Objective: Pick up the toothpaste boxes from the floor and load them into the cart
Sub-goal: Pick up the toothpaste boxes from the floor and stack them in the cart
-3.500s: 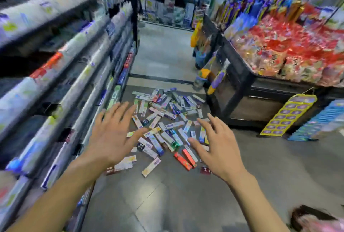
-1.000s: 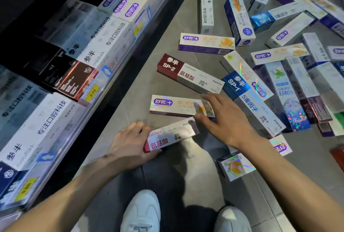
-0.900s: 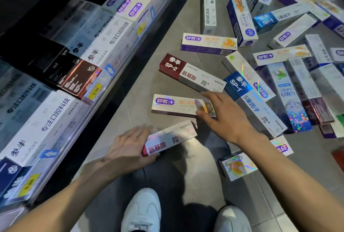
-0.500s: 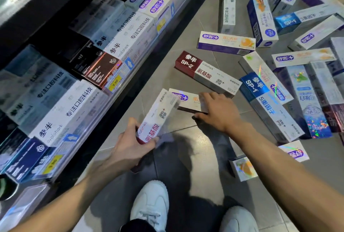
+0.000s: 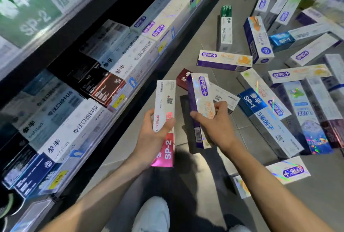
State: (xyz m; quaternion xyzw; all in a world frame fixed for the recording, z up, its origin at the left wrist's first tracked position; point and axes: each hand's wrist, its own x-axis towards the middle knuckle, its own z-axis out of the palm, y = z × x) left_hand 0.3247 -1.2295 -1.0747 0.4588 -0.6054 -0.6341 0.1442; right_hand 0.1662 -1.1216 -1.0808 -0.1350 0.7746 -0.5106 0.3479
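Left hand (image 5: 154, 136) gripping pink box (image 5: 164, 120), right hand (image 5: 214, 125) pinching purple box (image 5: 200, 101); loose one-handed holds risking drops.

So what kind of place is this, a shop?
Most likely a shop aisle: stocked shelves with yellow price tags, and many toothpaste boxes scattered on the tiled floor.

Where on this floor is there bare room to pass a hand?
Bare floor runs between the shelf and the green-ended box; another patch lies around the white shoes. Right of the orange-print box, boxes crowd and overlap.
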